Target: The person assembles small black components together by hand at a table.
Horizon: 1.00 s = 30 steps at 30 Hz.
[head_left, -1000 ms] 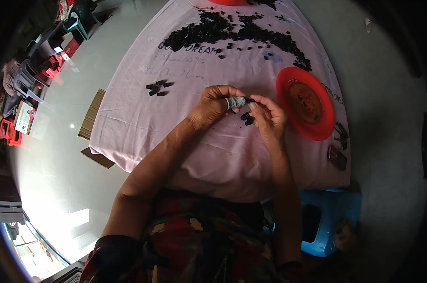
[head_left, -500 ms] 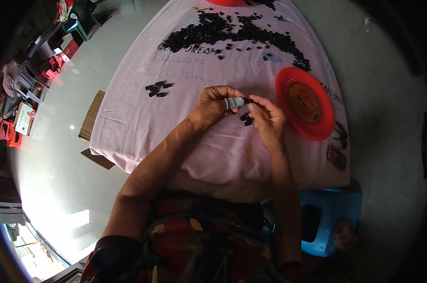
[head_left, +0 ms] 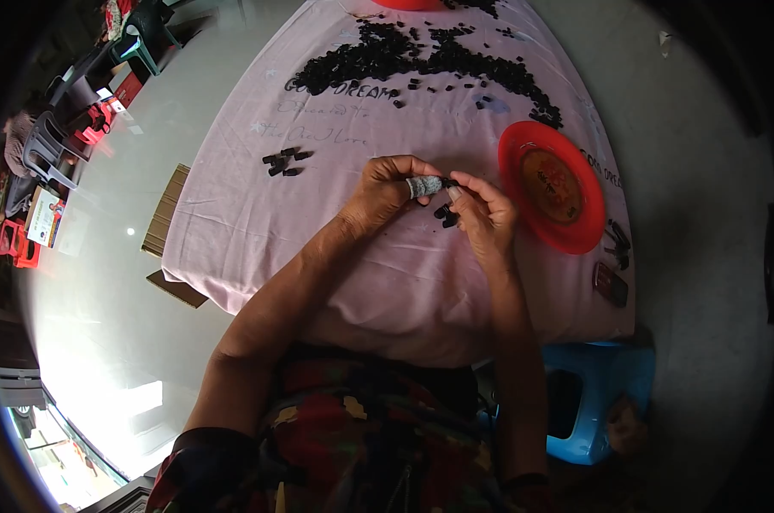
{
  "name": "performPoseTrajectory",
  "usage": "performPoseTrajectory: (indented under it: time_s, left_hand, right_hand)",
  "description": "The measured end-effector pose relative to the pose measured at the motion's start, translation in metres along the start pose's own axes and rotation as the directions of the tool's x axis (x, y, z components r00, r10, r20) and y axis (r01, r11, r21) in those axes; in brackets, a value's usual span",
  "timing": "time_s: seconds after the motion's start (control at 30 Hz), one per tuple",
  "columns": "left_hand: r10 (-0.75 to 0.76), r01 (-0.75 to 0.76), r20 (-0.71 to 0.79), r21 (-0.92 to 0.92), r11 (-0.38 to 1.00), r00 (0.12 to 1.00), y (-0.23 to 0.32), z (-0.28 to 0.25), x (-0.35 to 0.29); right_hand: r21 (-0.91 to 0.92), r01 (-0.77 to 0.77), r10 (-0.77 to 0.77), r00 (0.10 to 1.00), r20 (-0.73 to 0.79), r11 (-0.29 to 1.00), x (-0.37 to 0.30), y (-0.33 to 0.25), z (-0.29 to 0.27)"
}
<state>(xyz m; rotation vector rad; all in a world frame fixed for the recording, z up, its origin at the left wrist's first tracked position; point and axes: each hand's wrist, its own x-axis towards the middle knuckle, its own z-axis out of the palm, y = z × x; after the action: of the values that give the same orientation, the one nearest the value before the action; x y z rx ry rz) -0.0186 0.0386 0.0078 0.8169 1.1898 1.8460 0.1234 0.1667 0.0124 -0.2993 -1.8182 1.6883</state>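
Over the near part of the pink cloth, both hands meet at one small black plastic part [head_left: 448, 183]. My left hand [head_left: 380, 192] is closed on its near end, a grey speckled wrap [head_left: 424, 185] covering the thumb. The thumb and fingertips of my right hand [head_left: 489, 221] pinch the same part from the other side; its exact shape is mostly hidden by the fingers. Just below the fingertips lie a few more black parts [head_left: 446, 215]. Farther left on the cloth, several black pieces [head_left: 284, 161] form a small group.
A large heap of black parts [head_left: 370, 56] spreads over the far cloth [head_left: 233, 197]. Right of my hands sits a red plate [head_left: 511, 162], with black tools [head_left: 618, 244] and a dark red phone-like device [head_left: 610, 285] near the edge. A blue stool [head_left: 635, 368] stands below.
Almost nothing differs. Both hands keep their places and their pinch on the black part, with only a very slight shift of the fingers.
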Motion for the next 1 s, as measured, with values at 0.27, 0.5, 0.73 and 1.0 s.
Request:
performPoseTrajectory:
  time_s: [0.27,0.5,0.73,1.0]
  left_hand:
    - [0.000,-0.001,-0.005,-0.057,0.998,1.000,0.003,0.003,-0.001]
    - [0.012,-0.012,-0.013,0.008,1.000,1.000,-0.003,0.001,0.002]
    - [-0.049,0.050,0.041,-0.028,0.998,0.998,-0.002,-0.006,0.000]
    - [-0.187,0.233,0.187,-0.262,0.937,0.964,0.000,-0.014,0.003]
  right_hand:
    - [0.040,-0.009,0.009,1.000,-0.002,0.999,0.001,0.000,-0.002]
    - [0.000,0.001,-0.001,1.000,-0.023,1.000,0.001,0.001,0.000]
    - [-0.005,0.002,-0.002,1.000,0.011,1.000,0.000,-0.004,0.002]
    - [0.057,0.060,-0.064,0.995,0.078,0.997,0.001,-0.003,0.001]
